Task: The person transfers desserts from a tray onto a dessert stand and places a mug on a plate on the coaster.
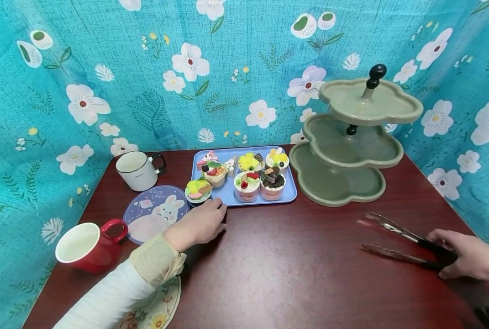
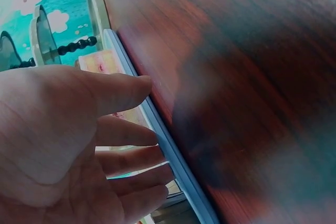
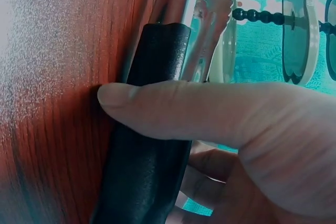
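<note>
My left hand [image 1: 201,224] is at the front left edge of a blue tray [image 1: 228,194], its fingers loosely bent and nothing seen between them. In the left wrist view the fingertips [image 2: 139,85] lie at the tray's rim; contact is unclear. Small cakes and dessert cups fill part of the tray, among them a chocolate cup [image 1: 273,179] and a cup with red fruit [image 1: 246,183]. At the right, my right hand [image 1: 460,256] grips tongs [image 1: 400,256] by their black handles [image 3: 152,171], thumb across them. The tongs' arms stand apart, with nothing between the tips.
A green three-tier stand [image 1: 336,183] rises right of the tray. On the left are a white mug [image 1: 137,171], a red mug [image 1: 100,253] and a round bunny mat [image 1: 145,228]. A floral plate [image 1: 170,301] lies partly under my left sleeve. Floral curtains border the table.
</note>
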The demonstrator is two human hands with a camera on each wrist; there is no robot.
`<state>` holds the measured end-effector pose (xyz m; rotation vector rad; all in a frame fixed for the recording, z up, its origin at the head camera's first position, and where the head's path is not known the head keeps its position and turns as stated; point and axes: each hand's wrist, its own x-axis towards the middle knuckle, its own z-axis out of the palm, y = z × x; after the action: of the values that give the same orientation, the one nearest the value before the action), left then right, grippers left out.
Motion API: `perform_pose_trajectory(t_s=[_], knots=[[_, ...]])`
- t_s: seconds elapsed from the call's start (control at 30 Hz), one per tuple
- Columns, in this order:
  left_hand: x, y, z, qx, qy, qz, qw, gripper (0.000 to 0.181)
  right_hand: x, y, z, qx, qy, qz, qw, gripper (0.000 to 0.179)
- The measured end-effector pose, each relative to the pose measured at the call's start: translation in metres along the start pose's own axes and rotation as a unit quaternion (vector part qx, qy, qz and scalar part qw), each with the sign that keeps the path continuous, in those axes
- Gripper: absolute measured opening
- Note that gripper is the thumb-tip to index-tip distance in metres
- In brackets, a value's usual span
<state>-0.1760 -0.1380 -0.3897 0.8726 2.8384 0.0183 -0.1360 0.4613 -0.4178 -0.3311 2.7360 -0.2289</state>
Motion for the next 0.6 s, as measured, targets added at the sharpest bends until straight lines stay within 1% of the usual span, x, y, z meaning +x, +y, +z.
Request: perform_pose_trajectory(t_s=[0.1,0.23,0.4,0.47,0.57,0.6], knots=[[0.0,0.0,0.0,-0.001,-0.002,-0.001,1.0,0.04,0.0,-0.003,-0.001,-0.012,0.001,0.003,0.9999,0.065],[0.0,-0.001,0.0,-0.002,-0.006,-0.001,1.0,0.042,-0.003,-0.008,-0.002,-0.007,0.002,0.002,1.0,0.062],[-0.001,-0.001,-0.001,-0.003,-0.005,0.0,1.0,0.042,-0.006,-0.012,-0.004,-0.004,0.017,-0.025,0.9995,0.059],[-0.001,-0.001,-0.001,-0.005,-0.007,-0.001,1.0,0.043,-0.008,-0.013,-0.005,-0.002,0.017,-0.039,0.9991,0.058],[-0.001,0.0,-0.001,-0.005,-0.006,-0.002,1.0,0.043,-0.009,-0.014,-0.007,0.004,0.012,-0.047,0.9988,0.057],[-0.001,0.0,-0.001,-0.004,-0.006,-0.002,1.0,0.043,-0.011,-0.014,-0.007,0.008,0.017,-0.062,0.9979,0.056]])
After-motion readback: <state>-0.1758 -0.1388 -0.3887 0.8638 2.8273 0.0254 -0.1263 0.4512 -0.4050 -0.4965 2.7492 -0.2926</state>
